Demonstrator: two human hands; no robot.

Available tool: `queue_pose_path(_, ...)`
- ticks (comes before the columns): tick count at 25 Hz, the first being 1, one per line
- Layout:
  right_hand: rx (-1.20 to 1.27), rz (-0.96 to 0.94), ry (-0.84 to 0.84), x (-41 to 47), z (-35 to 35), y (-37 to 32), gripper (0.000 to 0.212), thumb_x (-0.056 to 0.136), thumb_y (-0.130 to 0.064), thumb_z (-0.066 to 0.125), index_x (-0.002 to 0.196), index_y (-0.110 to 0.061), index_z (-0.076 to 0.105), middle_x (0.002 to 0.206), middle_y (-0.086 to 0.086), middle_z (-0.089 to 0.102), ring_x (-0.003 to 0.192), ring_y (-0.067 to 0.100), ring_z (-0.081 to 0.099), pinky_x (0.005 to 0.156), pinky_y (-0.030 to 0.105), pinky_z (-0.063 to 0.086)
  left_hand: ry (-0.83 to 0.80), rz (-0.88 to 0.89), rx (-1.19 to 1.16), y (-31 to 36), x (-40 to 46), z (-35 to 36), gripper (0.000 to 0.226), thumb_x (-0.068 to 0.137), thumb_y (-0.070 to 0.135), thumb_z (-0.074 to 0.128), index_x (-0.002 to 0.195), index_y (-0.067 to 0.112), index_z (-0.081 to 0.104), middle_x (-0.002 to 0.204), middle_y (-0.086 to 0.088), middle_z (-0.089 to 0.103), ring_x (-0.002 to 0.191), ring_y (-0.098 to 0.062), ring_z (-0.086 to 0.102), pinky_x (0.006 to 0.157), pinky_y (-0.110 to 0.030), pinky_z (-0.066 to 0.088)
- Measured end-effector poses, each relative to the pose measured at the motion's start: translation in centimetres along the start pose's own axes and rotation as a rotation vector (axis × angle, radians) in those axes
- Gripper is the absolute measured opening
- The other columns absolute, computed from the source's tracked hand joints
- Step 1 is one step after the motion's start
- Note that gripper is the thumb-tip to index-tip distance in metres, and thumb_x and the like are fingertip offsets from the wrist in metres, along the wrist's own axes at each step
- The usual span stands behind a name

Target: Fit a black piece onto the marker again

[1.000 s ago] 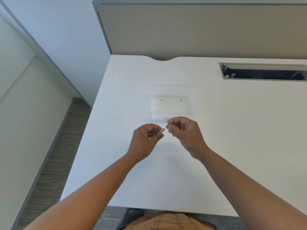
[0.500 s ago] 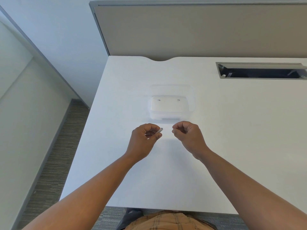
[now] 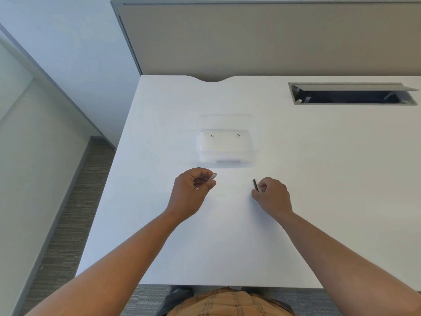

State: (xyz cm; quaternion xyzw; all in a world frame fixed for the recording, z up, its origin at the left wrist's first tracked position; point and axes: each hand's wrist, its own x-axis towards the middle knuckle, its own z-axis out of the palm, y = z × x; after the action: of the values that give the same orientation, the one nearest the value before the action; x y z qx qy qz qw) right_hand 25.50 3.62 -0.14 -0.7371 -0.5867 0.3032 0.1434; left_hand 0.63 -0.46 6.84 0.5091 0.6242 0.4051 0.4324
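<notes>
Short white tube pinched, tip up-right; thin dark stick held apart

I see a white desk with a clear plastic box standing open on it, lid tipped back. Beyond the box and off to its right, a grey cable hatch is sunk into the desktop with its flap raised. Behind the box a beige partition panel runs along the desk's far edge, and left of it striped grey carpet lies below the desk edge.
</notes>
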Motion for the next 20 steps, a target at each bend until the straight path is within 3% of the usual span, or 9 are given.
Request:
queue_pose_path(4,-0.012,0.021,-0.005,0.0,0.2,0.0,0.005,0.081,-0.021,0.068,0.081,-0.016,0.066,0.078,-0.003,0.069,0.075,0.023,0.065,0.059,0.03,0.044,0.0,0.003,-0.001,-0.2,0.0,0.1,0.017,0.088,0.013,0.076,0.089,0.03,0.075,0.087,0.023,0.074,0.082,-0.003,0.07,0.07,-0.008,0.048)
queue_pose_path(10,0.038,0.029,-0.044,-0.5,-0.6,-0.8,0.005,0.079,-0.024,0.066,0.075,-0.024,0.064,0.075,-0.008,0.067,0.07,0.017,0.063,0.053,0.027,0.039,0.006,-0.003,-0.006,-0.1,0.2,0.0,0.017,0.089,0.013,0.076,0.091,0.03,0.075,0.089,0.02,0.074,0.084,-0.005,0.071,0.072,-0.008,0.049)
queue_pose_path(13,0.172,-0.062,-0.011,-1.1,-1.3,-2.6,0.006,0.076,-0.028,0.069,0.071,-0.028,0.065,0.072,-0.009,0.068,0.064,0.011,0.06,0.055,0.026,0.042,0.012,-0.004,0.01,0.1,0.5,-0.2,0.019,0.092,0.014,0.073,0.091,0.033,0.073,0.089,0.022,0.074,0.083,0.001,0.069,0.072,-0.007,0.048)
queue_pose_path(17,0.384,-0.231,0.001,-1.7,-2.6,-5.8,0.006,0.075,-0.029,0.07,0.07,-0.029,0.067,0.063,-0.016,0.065,0.051,0.002,0.052,0.05,0.014,0.041,0.016,-0.009,0.033,0.2,1.1,-0.2,0.01,0.094,0.016,0.071,0.096,0.026,0.074,0.093,0.015,0.075,0.086,0.002,0.068,0.073,-0.006,0.047)
queue_pose_path(20,0.455,-0.333,-0.016,-2.1,-3.6,-7.5,0.004,0.077,-0.027,0.072,0.075,-0.029,0.069,0.07,-0.011,0.069,0.057,0.001,0.056,0.053,0.012,0.045,0.02,-0.001,0.038,0.1,1.4,0.0,0.012,0.095,0.015,0.069,0.101,0.023,0.075,0.099,0.014,0.075,0.089,0.002,0.068,0.076,-0.006,0.047)
